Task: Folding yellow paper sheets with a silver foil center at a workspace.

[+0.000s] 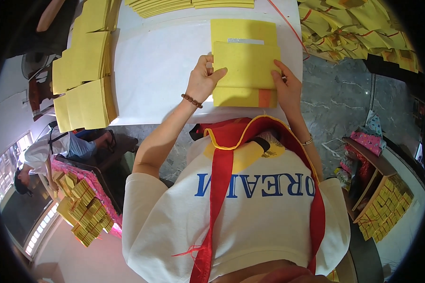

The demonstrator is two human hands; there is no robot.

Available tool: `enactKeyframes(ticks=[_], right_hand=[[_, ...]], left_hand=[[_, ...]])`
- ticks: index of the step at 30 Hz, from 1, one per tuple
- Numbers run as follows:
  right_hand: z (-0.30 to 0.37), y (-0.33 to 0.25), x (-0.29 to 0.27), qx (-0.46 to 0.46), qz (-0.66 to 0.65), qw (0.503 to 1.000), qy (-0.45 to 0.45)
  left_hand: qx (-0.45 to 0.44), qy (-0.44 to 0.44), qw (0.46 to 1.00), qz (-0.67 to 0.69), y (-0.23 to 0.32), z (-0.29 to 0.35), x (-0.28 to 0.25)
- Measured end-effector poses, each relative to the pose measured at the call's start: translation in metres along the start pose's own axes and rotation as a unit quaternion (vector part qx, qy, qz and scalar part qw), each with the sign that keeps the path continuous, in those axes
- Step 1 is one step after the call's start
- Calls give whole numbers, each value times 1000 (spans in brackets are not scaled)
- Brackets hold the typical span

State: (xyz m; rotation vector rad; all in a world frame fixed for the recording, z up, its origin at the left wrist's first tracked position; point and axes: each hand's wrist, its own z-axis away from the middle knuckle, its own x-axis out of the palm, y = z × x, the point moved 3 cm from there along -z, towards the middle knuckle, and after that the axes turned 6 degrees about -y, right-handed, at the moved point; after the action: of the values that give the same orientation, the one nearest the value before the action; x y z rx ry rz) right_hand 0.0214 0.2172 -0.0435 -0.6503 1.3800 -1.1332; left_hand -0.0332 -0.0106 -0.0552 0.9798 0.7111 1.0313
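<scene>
In front of me, at the right end of the white table (160,75), lies a small pile of yellow paper (245,66). Its upper part carries a silver strip (245,41), and an orange patch (264,98) shows at its lower right corner. My left hand (205,78) grips the left edge of the top yellow sheets, thumb on the face and fingers curled at the side. The right edge is pinched by my right hand (288,87), thumb near the front. How many sheets they hold is hidden.
Stacks of yellow paper (82,61) line the table's left side, with more bundles (189,4) along its far edge. Tied yellow bundles (359,28) heap at the far right. Another person (56,146) sits at the left beside piled yellow bundles (82,203). A red cord (288,23) crosses the table's right edge.
</scene>
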Motion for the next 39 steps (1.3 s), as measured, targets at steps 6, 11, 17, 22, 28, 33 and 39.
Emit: enactKeyframes(ticks=[6, 11, 17, 22, 28, 33, 39], right_hand=[[-2, -2, -1, 11, 12, 1000, -24], [-3, -5, -1, 7, 34, 999, -14], [-3, -7, -3, 19, 33, 999, -28], [14, -36, 2, -124, 367, 921, 26], [24, -15, 35, -283, 377, 880, -53], [25, -22, 41, -216, 443, 866, -78], [21, -22, 36, -206, 427, 874, -103]], left_hand=[[28, 52, 984, -166, 30, 15, 0], [343, 213, 732, -548, 69, 22, 22], [355, -19, 751, -557, 38, 3, 59], [336, -31, 750, -568, 31, -4, 59], [349, -55, 798, -488, 25, -12, 49], [419, -13, 846, -330, 38, 5, 32], [398, -85, 714, -570, 36, 30, 42]])
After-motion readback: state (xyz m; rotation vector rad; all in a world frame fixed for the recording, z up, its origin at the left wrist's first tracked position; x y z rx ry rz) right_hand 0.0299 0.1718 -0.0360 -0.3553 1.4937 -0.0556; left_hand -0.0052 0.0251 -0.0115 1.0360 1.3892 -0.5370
